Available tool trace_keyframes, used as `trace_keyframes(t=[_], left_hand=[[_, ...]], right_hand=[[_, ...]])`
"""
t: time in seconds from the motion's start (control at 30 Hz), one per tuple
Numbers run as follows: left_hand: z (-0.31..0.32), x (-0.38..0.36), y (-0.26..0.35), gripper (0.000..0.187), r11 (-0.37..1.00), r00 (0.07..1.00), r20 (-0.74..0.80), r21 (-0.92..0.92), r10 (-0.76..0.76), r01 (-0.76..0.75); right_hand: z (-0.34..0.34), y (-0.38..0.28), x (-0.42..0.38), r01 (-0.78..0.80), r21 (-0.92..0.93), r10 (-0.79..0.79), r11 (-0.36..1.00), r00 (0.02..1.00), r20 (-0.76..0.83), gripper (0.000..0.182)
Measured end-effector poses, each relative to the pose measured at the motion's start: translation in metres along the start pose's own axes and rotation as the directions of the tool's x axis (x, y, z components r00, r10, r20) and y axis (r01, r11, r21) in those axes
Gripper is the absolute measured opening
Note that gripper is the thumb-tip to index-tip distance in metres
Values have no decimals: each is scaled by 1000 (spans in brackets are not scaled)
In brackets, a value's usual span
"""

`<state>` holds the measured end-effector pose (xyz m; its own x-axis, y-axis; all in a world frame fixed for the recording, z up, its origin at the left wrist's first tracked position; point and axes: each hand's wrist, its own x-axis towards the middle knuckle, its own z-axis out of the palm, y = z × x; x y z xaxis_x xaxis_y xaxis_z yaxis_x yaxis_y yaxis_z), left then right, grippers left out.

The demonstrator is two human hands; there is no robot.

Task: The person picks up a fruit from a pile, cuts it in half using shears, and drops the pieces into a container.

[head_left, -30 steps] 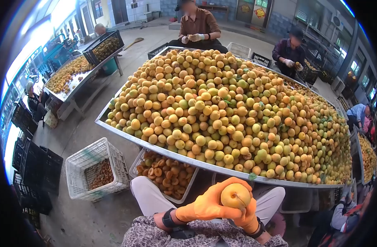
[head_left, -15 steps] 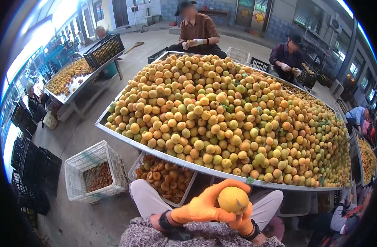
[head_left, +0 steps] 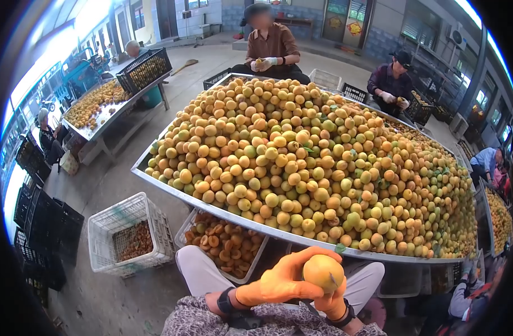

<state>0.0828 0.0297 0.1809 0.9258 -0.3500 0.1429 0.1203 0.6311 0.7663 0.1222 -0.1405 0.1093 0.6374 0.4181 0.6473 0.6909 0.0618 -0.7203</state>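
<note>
Orange gloves: my left hand (head_left: 279, 283) and right hand (head_left: 330, 302) both grip one apricot (head_left: 322, 273) low before the counter (head_left: 301, 239); I should turn it slowly, the blade perhaps hidden.

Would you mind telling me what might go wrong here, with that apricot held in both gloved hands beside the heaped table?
The left hand and right hand pinch one apricot over the lap, with what looks like a thin blade against it; a slip could nick a glove. The heap of apricots rises well above the table rim, so a nudge might send fruit rolling off. A dropped half could miss the crate of halves.
</note>
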Motion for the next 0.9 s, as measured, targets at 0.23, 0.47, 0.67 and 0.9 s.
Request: trace_keyframes(t=[0.23,0.47,0.67,0.9], left_hand=[[-1,0,42,76,502,980,97,848,172,-172],[-2,6,56,68,107,978,167,978,124,-180],[-17,12,59,62,-133,981,172,978,90,-159],[-77,15,48,52,490,978,-169,867,121,89]], right_hand=[[-20,1,13,-51,42,41,998,978,205,47],[-29,12,15,-90,-6,88,996,957,278,46],[-34,-6,26,-267,-75,274,961,883,381,43],[-44,-25,22,-528,63,502,847,834,229,34]])
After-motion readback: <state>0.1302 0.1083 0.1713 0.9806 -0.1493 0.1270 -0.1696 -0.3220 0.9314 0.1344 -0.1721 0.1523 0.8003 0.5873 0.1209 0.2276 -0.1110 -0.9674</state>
